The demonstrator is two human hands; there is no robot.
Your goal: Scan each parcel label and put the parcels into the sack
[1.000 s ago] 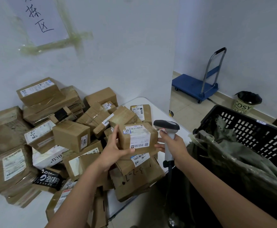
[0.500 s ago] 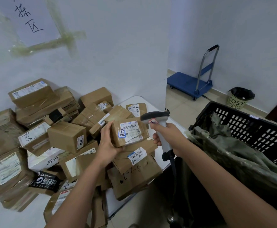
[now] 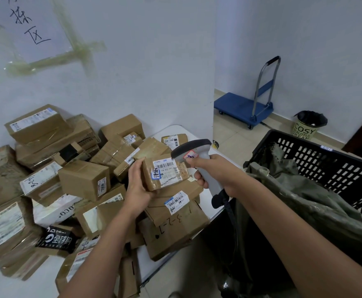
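My left hand (image 3: 137,182) grips a small brown parcel (image 3: 165,174) from its left side, its white label facing up and tilted toward me. My right hand (image 3: 213,171) holds a grey barcode scanner (image 3: 194,150) by the handle, its head just above the parcel's right end. Several brown cardboard parcels (image 3: 83,179) lie heaped on the white table (image 3: 169,130) under and left of my hands. The grey-green sack (image 3: 304,190) hangs open inside a black plastic crate (image 3: 330,168) at the right.
A white wall stands behind the heap, with a taped paper sign (image 3: 27,24). On the tiled floor beyond the table are a blue platform trolley (image 3: 242,108) and a small bin (image 3: 307,125) with a black liner. The scanner's cable drops between table and crate.
My left hand has tilted the small parcel and brought it closer to me. The scanner in my right hand has moved left over the parcel's right end.
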